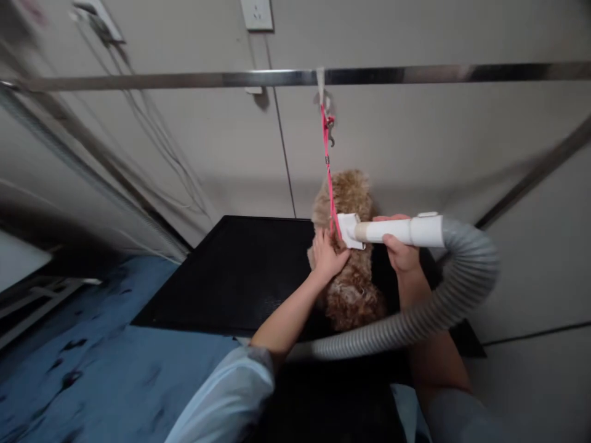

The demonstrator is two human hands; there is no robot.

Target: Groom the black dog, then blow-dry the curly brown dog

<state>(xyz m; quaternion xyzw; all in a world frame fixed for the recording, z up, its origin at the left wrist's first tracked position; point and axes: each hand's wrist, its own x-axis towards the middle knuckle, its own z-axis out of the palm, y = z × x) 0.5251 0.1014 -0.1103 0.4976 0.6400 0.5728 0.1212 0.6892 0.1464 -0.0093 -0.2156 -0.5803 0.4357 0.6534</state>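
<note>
A small curly brown dog (348, 191) is on a black table, a pink cord (329, 184) running from its neck area up to a metal bar. My left hand (329, 257) lies against the dog's fur with thumb and fingers spread. In my right hand (402, 253) is the white tube of a dryer nozzle (425, 231), gripped from beneath. The nozzle's flat white head (349, 231) is at the dog's coat, close to my left hand. From the tube's end a grey ribbed hose (471, 271) curves down and back left beneath my forearms. The dog's face cannot be made out.
A metal bar (194, 80) crosses above the black table (231, 271), near a pale wall. Outlets (257, 13) and hanging cables (152, 132) are at the upper left. Blue flooring (106, 363) with dark tufts lies left, beside a white frame (41, 304).
</note>
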